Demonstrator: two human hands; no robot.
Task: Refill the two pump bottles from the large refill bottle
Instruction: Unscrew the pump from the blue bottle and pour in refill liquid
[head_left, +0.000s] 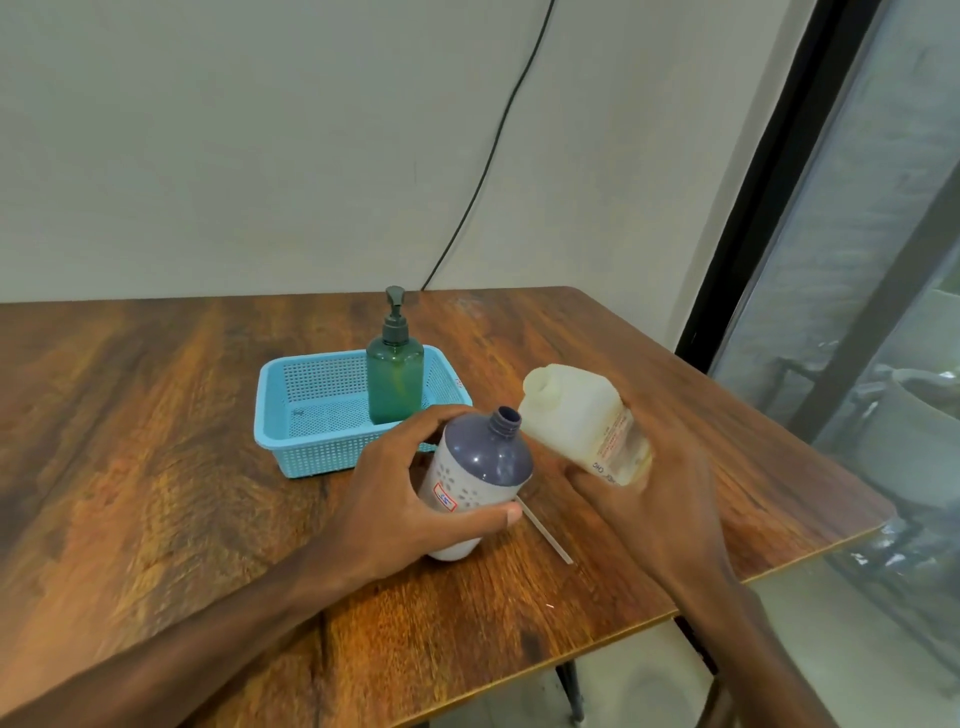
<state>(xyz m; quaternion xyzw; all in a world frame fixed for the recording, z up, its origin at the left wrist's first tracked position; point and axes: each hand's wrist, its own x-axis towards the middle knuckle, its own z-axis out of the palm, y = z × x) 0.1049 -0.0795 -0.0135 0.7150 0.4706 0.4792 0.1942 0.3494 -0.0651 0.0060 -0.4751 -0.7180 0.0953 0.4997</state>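
Left hand wraps a purple-and-white bottle, grip closed around its body, thumb along the near side, fingers over the far shoulder. Bottle is lifted and tilted, neck pointing up and to the right; pump is off and the mouth is open. White lower half carries a small red-bordered label and a dotted pattern.

Right hand holds the refill bottle, grip clamped on its lower, labelled end. It is a pale, translucent jug, tipped to the left so its open spout sits just above and to the right of the purple bottle's mouth. The two openings are near each other but apart. No stream visible between them.

A thin white tube lies flat on the table, running out from under the purple bottle toward the near right edge.

Green pump bottle stands upright, pump on, in the right back corner of a blue basket behind the hands. Basket sits mid-table.

Black cable runs down the wall behind the table.
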